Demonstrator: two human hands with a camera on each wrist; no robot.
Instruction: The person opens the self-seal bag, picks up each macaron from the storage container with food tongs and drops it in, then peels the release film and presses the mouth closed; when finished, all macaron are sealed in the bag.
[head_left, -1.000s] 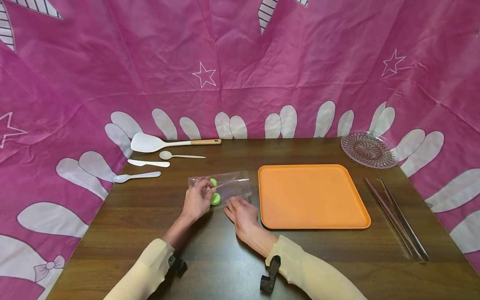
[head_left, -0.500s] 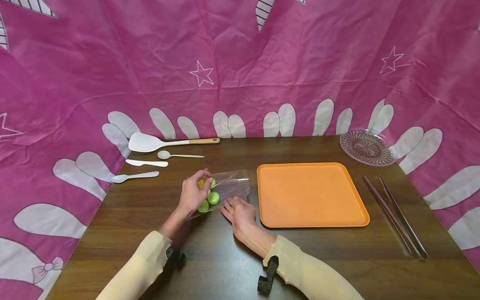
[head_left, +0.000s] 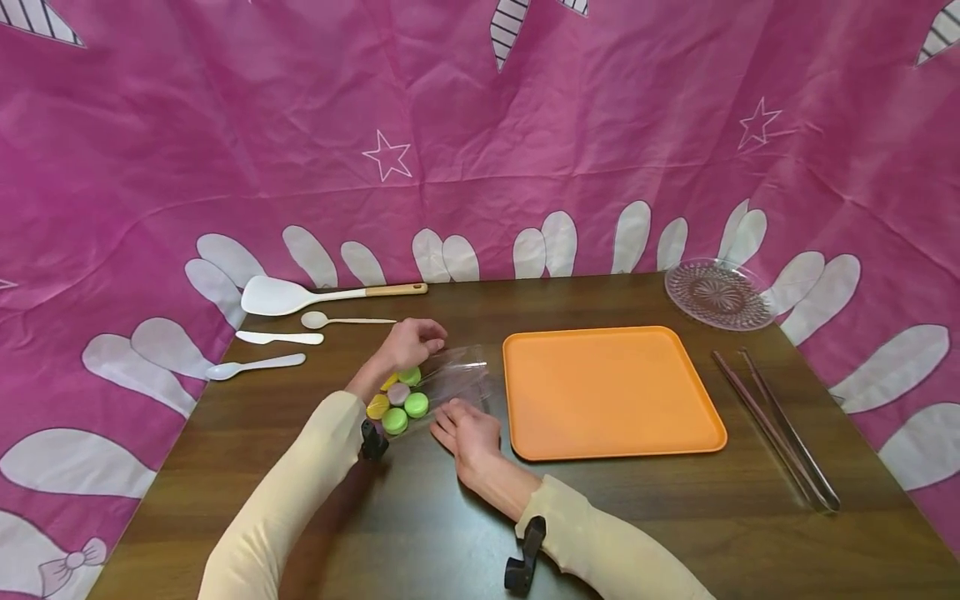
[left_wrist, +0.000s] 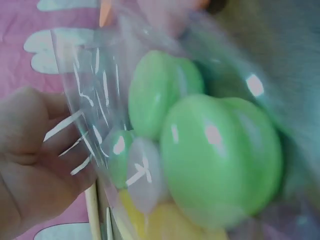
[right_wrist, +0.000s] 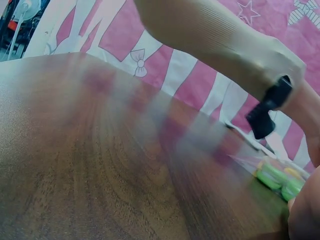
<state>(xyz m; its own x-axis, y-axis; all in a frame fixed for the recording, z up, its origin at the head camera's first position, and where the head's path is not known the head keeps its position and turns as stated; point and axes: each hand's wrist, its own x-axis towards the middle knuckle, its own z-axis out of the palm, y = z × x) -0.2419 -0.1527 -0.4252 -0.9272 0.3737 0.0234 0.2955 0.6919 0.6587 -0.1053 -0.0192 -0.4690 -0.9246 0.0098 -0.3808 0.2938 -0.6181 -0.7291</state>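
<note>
A clear plastic bag [head_left: 463,373] lies at the table's centre left. In its left part are several macarons: green [head_left: 416,405], yellow [head_left: 378,407] and pale purple [head_left: 398,394]. My left arm reaches over that end, and the left hand [head_left: 415,340] is at the bag's far edge. In the left wrist view the left fingers [left_wrist: 75,145] lie loosely bent behind the clear film, holding nothing visible. At the near right edge my right hand [head_left: 471,437] pinches the bag, its lower fingers stretched out. The right wrist view shows only a sliver of that hand.
An orange tray [head_left: 615,392] lies right of the bag. Metal tongs [head_left: 776,433] and a clear patterned plate [head_left: 720,292] are farther right. On the left lie a white spatula [head_left: 277,296], a wooden spoon [head_left: 315,320], a white knife [head_left: 279,337] and a white spoon [head_left: 255,367].
My left hand has moved off the macarons to the bag's far edge, uncovering them. The macarons and the bag's left end have shifted left and nearer. My right hand has stayed nearly in place.
</note>
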